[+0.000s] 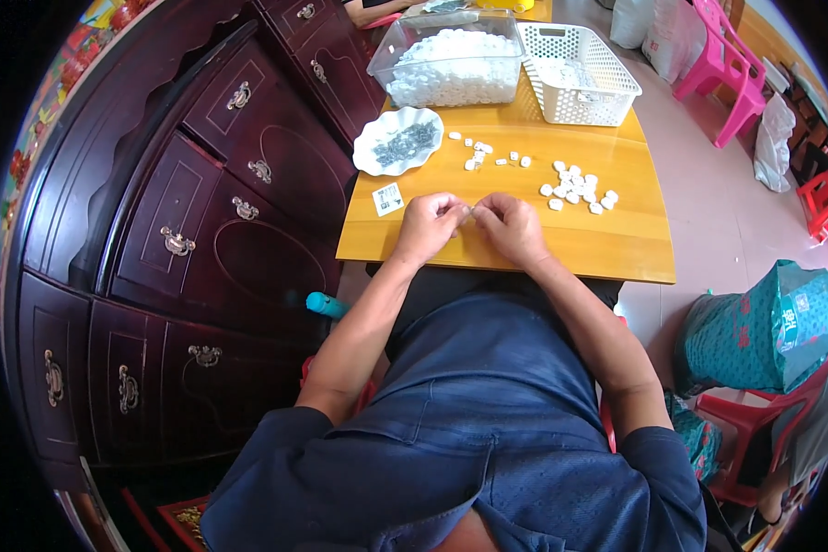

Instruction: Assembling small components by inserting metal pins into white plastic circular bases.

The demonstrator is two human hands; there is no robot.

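Over the near edge of the yellow wooden table (506, 243), my left hand (430, 227) and my right hand (511, 228) meet with their fingertips pinched together. Whatever sits between the fingers is too small and hidden to name. Beyond my left hand stands a scalloped white dish (368, 152) holding small grey, clear-looking pieces (407, 144). A small white printed card (388, 199) lies beside that hand. A few small white pieces (484, 148) are scattered ahead of my fingers. To the right, a cluster of rounded white pieces (575, 184) rests on the tabletop.
Behind these, a clear plastic bin (377, 66) full of white pieces stands by a white perforated basket (607, 109) with clear bags. Dark wooden drawers (267, 175) line the left. Pink chair (722, 64), teal bag (754, 327) and another seated person's leg (814, 414) are at right.
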